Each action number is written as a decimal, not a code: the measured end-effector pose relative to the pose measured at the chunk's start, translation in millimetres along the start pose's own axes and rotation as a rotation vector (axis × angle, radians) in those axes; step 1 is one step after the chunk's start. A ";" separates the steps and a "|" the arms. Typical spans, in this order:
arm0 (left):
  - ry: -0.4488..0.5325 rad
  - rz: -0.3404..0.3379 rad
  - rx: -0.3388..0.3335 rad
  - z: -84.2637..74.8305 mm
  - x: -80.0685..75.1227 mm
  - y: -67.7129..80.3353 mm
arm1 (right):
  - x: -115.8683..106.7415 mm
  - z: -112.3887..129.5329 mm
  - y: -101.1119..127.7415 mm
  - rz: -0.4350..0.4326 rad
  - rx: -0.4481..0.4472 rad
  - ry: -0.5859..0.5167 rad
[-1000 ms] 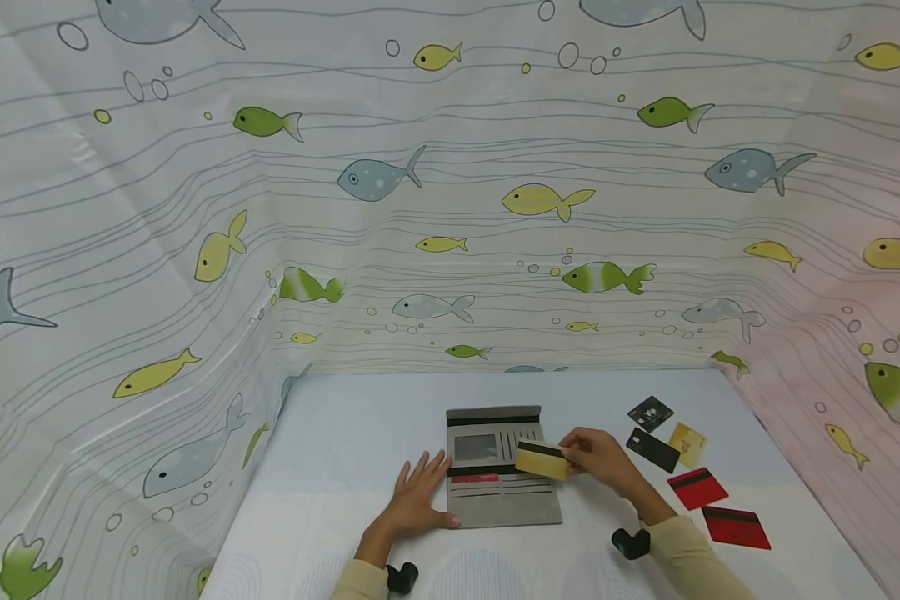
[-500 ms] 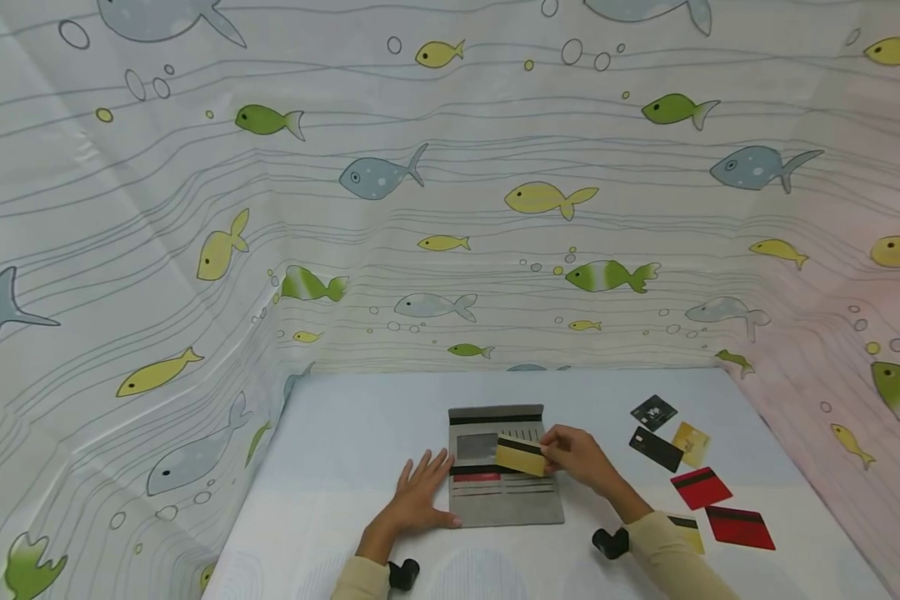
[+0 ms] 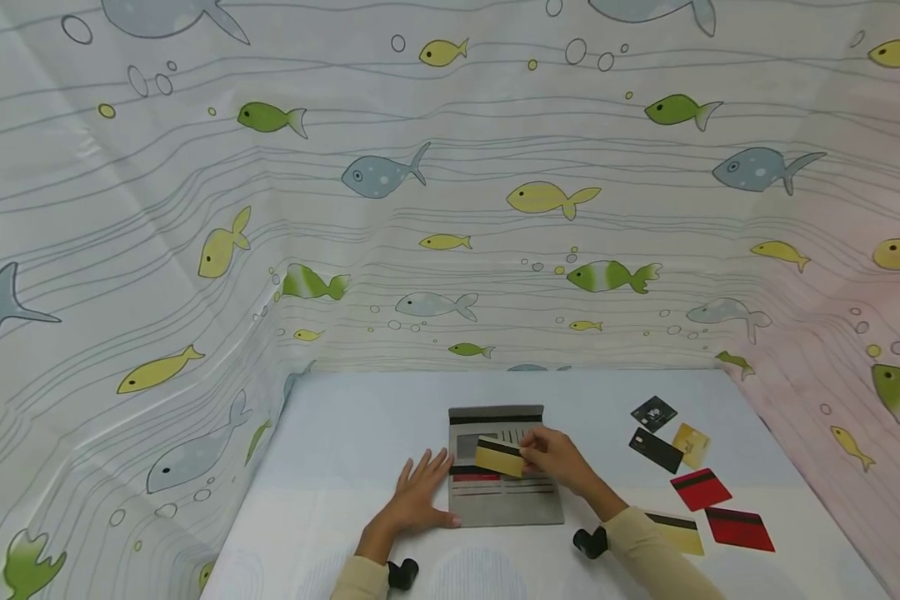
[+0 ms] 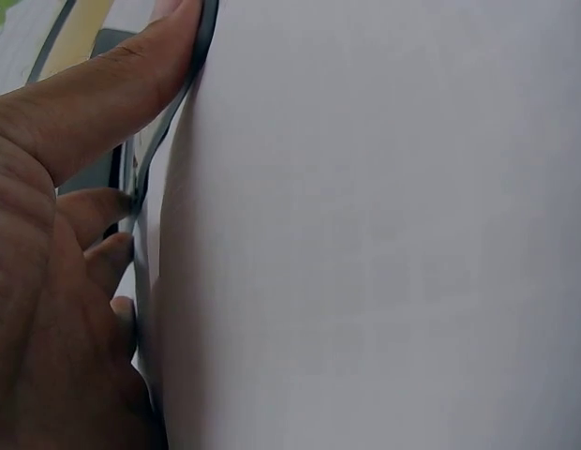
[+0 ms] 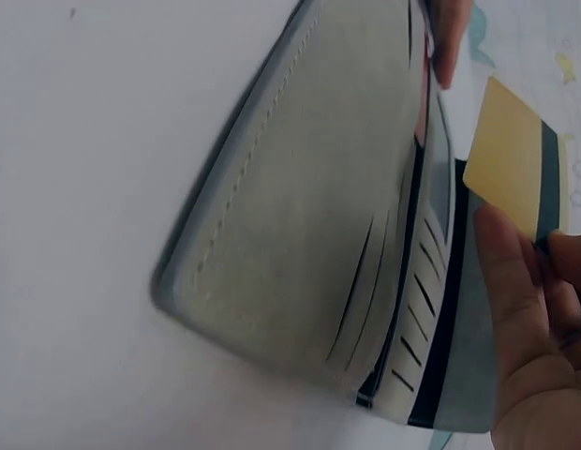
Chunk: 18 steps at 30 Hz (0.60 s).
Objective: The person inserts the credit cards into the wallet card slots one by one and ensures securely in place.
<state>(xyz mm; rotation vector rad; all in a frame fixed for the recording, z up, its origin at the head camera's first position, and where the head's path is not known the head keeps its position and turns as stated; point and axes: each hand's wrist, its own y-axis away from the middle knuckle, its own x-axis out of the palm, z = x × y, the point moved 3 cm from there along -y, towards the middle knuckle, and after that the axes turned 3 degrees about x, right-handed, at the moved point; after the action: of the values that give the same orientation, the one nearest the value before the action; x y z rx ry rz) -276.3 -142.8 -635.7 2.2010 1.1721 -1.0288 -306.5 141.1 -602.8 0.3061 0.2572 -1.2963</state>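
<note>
A grey wallet [image 3: 506, 507] lies unfolded on the table, with card slots, a dark window pocket and a red card edge [image 3: 474, 478] showing in one slot. My left hand [image 3: 417, 500] rests spread at its left side, thumb and fingertips touching the wallet's edge. Above the wallet's middle, my right hand [image 3: 562, 458] pinches a gold card [image 3: 498, 457] with a black stripe by its right end. In the right wrist view that gold card [image 5: 509, 150] stands tilted above the wallet [image 5: 300, 206], apart from the slots nearest the camera.
Right of the wallet lie two black cards [image 3: 656, 450], a small gold card [image 3: 692, 444], two red cards [image 3: 739, 529] and another striped gold card [image 3: 678, 533], partly behind the right sleeve [image 3: 648, 554]. Fish-patterned sheeting [image 3: 450, 275] surrounds the white table [image 3: 360, 417].
The right hand has carried the gold card leftward across the wallet, from its right edge to over the window pocket. A second striped gold card has come out from behind the sleeve. The left hand stays put.
</note>
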 end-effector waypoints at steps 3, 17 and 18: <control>-0.008 -0.003 0.002 -0.4 -0.1 0.2 | 6.6 1.7 -2.5 0.006 -0.002 0.006; -0.025 -0.011 0.003 -1.3 -1.0 0.6 | 31.7 4.1 -11.2 0.056 -0.011 0.053; -0.027 -0.009 -0.001 -1.2 -0.9 0.6 | 32.7 3.9 -11.4 0.054 -0.013 0.060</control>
<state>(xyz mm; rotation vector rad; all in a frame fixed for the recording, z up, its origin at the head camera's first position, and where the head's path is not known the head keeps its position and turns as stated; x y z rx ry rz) -275.7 -142.8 -634.2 2.1757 1.1719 -1.0583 -309.2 107.5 -611.6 0.3386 0.3062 -1.2326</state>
